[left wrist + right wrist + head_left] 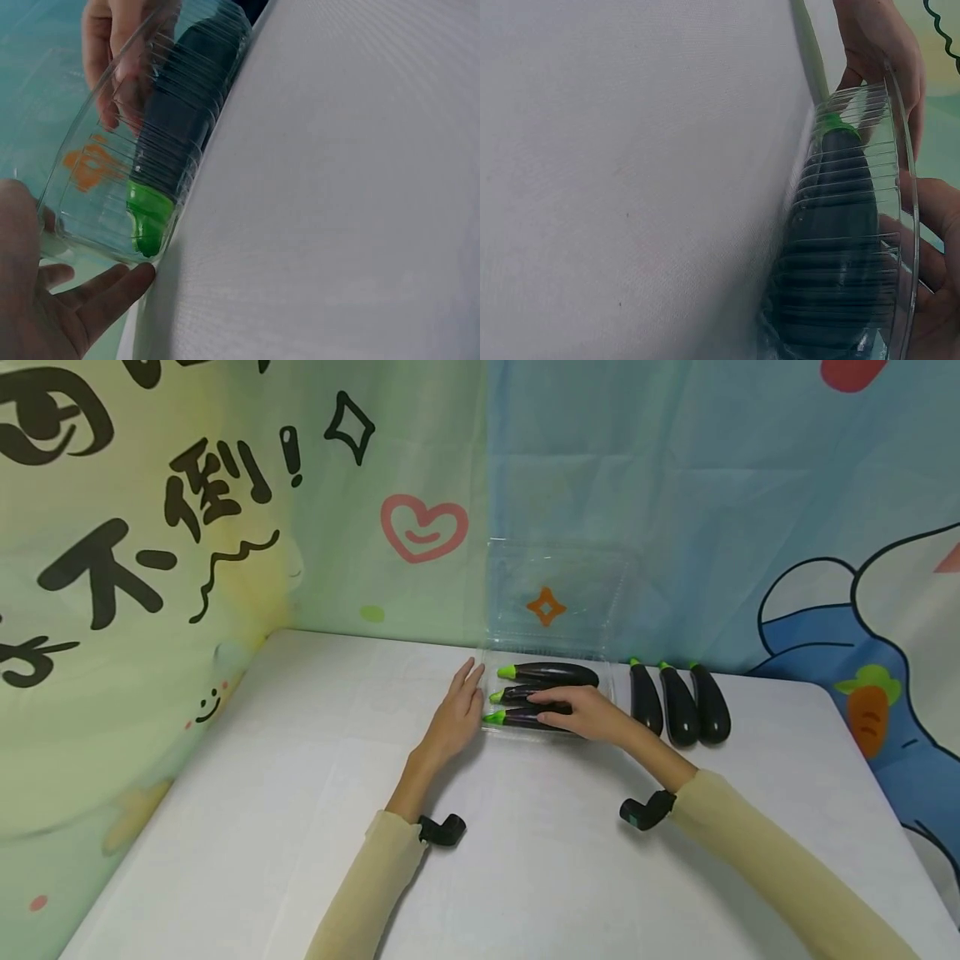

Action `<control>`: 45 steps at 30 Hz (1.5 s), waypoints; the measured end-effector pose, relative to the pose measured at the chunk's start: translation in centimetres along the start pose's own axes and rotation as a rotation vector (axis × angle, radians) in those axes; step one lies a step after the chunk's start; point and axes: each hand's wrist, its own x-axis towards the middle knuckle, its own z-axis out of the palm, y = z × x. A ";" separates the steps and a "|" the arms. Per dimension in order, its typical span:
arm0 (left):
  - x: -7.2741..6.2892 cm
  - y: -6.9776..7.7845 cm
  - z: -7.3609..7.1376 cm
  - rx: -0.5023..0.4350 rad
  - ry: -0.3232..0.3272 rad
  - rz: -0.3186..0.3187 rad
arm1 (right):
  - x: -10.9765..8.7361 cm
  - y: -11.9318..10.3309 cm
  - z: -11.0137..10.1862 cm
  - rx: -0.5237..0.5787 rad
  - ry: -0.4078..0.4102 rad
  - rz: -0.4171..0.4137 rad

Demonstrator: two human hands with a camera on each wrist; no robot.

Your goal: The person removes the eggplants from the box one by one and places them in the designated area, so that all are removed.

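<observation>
Clear ribbed plastic box (557,610), three glossy dark-purple, green-capped eggplants (552,674) inside.

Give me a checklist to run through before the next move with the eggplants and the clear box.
1. Clear box steadied: ok. The left hand rests with straight fingers against its left end.
2. Eggplants in the box: ok. Three lie side by side, green caps to the left; the right hand lies on the near ones.
3. Right hand's hold: cannot tell whether it grips an eggplant or only rests on it.
4. Lid out of the way: ok. It stands open against the backdrop.
5. Loose eggplants: ok. Three lie on the table, right of the box, untouched.
</observation>
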 end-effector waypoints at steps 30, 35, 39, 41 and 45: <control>0.0 0.1 0.3 0.006 0.006 0.003 | 1.1 0.6 0.4 -0.028 -0.105 0.016; 0.0 0.0 0.2 0.002 0.017 0.024 | 1.4 0.4 0.4 -0.054 -0.128 0.017; 0.0 0.0 0.2 0.008 0.018 0.019 | 1.6 0.1 0.5 -0.074 -0.144 0.016; 0.0 0.0 0.3 0.010 0.015 0.010 | 1.7 0.0 0.5 -0.072 -0.145 0.024; 0.1 0.0 0.4 0.013 0.010 0.000 | 1.7 0.0 0.6 -0.063 -0.130 0.045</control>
